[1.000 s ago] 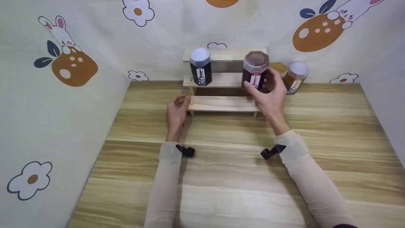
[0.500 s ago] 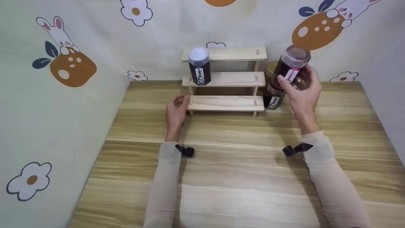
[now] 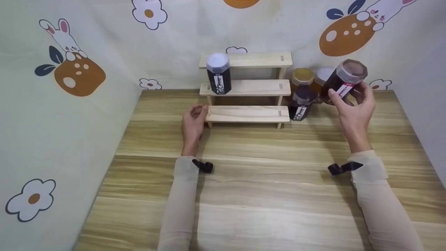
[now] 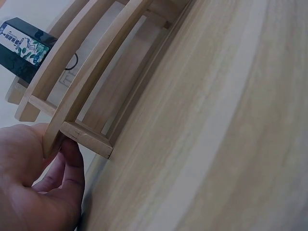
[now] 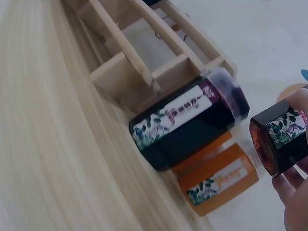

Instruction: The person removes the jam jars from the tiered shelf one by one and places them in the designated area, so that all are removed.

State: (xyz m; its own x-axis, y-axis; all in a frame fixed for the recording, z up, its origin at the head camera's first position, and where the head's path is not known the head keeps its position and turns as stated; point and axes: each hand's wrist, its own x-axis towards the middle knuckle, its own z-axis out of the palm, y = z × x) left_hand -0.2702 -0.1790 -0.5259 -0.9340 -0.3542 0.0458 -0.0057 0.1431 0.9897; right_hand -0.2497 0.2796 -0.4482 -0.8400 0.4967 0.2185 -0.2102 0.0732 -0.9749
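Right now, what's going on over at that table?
A person's right hand holds a dark jar with a pink label, tilted in the air to the right of a small wooden shelf. Their left hand grips the left end of its lowest step. A white-lidded jar stands on the middle step. A second dark jar and two amber jars stand on the table, right of the shelf.

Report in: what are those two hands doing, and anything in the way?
Left hand gripping the rack at its lowest shelf. Right hand holding a dark jar, tilted, clear of the table. Three other jars standing between that jar and the rack.
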